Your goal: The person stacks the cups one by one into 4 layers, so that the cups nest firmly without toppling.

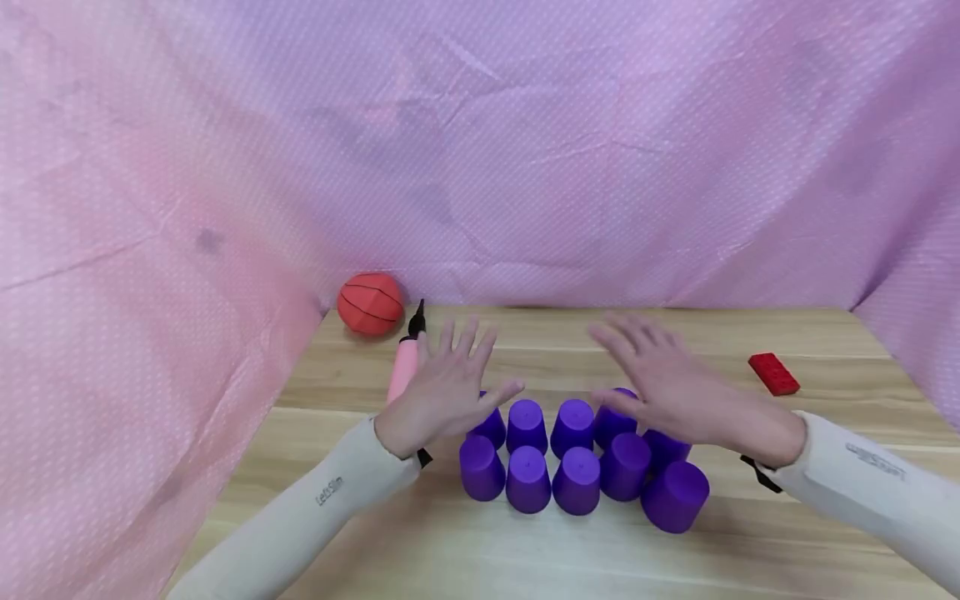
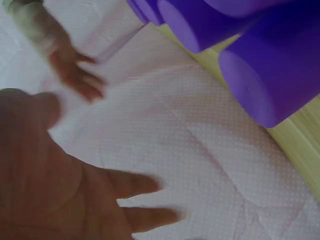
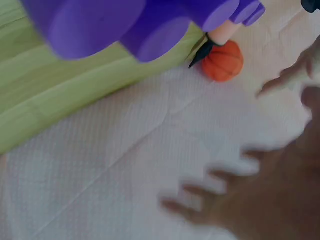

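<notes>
My left hand (image 1: pixel 444 390) and right hand (image 1: pixel 667 385) hover near ten purple cups (image 1: pixel 577 483), fingers spread wide. The cups stand upside down in two rows on a wooden table (image 1: pixel 540 567).

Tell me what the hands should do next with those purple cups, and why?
Maybe lower the right hand and nudge the right-end front cup a little away from the person, into line with its row. That cup sticks out closer to the person than the other front cups, and the right hand is open, holding nothing.
</notes>
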Action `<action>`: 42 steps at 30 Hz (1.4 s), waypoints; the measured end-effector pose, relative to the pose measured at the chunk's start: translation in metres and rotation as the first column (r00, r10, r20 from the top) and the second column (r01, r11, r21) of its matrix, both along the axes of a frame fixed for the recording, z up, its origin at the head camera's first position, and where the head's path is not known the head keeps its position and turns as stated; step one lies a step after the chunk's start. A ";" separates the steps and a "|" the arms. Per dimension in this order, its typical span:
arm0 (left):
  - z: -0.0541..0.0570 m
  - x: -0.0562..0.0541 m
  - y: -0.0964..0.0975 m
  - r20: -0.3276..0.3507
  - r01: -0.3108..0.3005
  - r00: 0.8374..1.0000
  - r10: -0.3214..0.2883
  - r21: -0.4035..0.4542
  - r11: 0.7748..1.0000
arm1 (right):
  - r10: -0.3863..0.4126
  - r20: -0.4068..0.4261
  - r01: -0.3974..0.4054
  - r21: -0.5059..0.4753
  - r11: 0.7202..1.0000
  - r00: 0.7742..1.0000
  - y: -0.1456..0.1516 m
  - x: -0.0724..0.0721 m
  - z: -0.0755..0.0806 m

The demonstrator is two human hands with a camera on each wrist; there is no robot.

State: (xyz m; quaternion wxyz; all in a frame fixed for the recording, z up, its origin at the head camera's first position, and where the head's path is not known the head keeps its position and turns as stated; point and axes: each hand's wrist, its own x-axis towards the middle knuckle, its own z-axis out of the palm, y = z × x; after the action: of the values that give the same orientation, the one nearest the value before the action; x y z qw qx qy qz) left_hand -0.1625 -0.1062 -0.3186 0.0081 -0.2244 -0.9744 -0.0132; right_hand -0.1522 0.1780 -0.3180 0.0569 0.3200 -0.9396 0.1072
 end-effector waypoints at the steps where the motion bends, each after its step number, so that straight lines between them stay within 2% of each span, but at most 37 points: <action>1: -0.001 0.002 -0.003 -0.011 0.019 1.000 -0.019 -0.016 1.000 | 0.070 0.014 -0.070 0.012 0.997 0.997 -0.006 -0.002 -0.003; 3: -0.003 0.005 -0.008 -0.031 0.066 0.997 -0.067 -0.055 0.996 | 0.216 0.034 -0.217 0.034 0.976 0.976 -0.019 -0.006 -0.010; 5: -0.008 0.007 -0.013 -0.065 0.116 0.990 -0.122 -0.086 0.990 | 0.338 0.043 -0.340 0.043 0.939 0.940 -0.035 -0.010 -0.016; 8: -0.018 0.009 -0.019 -0.083 0.163 0.982 -0.169 -0.083 0.983 | 0.447 0.029 -0.448 0.058 0.892 0.894 -0.055 -0.017 -0.023; 10: -0.025 0.010 -0.021 -0.081 0.173 0.981 -0.178 -0.055 0.983 | 0.476 0.011 -0.476 0.074 0.876 0.879 -0.065 -0.020 -0.027; 13: -0.034 0.009 -0.023 -0.065 0.181 0.981 -0.181 -0.005 0.983 | 0.477 0.007 -0.475 0.086 0.876 0.879 -0.075 -0.023 -0.032; 17: -0.041 0.003 -0.023 -0.048 0.193 0.981 -0.190 0.075 0.978 | 0.442 0.025 -0.443 0.070 0.894 0.897 -0.082 -0.026 -0.035; 22: -0.040 -0.011 -0.027 -0.016 0.176 0.984 -0.176 0.201 0.964 | 0.436 0.005 -0.436 0.018 0.900 0.900 -0.082 -0.032 -0.031; 24: -0.036 -0.020 -0.027 -0.016 0.145 0.989 -0.145 0.236 0.961 | 0.406 -0.027 -0.407 -0.002 0.914 0.913 -0.078 -0.039 -0.024; 26: -0.033 -0.034 -0.028 -0.021 0.110 0.994 -0.108 0.262 0.959 | 0.350 -0.030 -0.351 -0.038 0.936 0.936 -0.074 -0.050 -0.017; 29: -0.030 -0.061 -0.026 -0.030 0.074 0.997 -0.069 0.281 0.957 | 0.246 -0.025 -0.247 -0.061 0.967 0.969 -0.067 -0.074 -0.010; 31: -0.031 -0.081 -0.023 -0.024 0.056 0.998 -0.051 0.287 0.956 | 0.190 0.009 -0.189 -0.078 0.979 0.982 -0.063 -0.094 -0.011; 34: -0.036 -0.111 -0.017 -0.026 0.029 0.999 -0.023 0.274 0.961 | 0.125 0.060 -0.120 -0.080 0.990 0.990 -0.057 -0.123 -0.017; 36: -0.039 -0.127 -0.013 -0.009 0.013 1.000 -0.011 0.262 0.965 | 0.103 0.106 -0.094 -0.086 0.992 0.989 -0.055 -0.139 -0.022; 39: -0.044 -0.143 -0.007 0.025 -0.004 1.000 -0.002 0.241 0.970 | 0.067 0.150 -0.055 -0.086 0.995 0.986 -0.056 -0.158 -0.027; 42: -0.045 -0.153 -0.002 0.060 -0.011 0.998 -0.003 0.232 0.973 | 0.038 0.169 -0.023 -0.089 0.996 0.985 -0.059 -0.169 -0.031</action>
State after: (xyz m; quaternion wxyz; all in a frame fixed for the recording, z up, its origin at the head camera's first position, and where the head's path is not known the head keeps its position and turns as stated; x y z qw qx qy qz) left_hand -0.3159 -0.1081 -0.3638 0.0049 -0.2194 -0.9664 -0.1336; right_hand -0.3213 0.1194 -0.3486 -0.0114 0.3212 -0.9305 0.1758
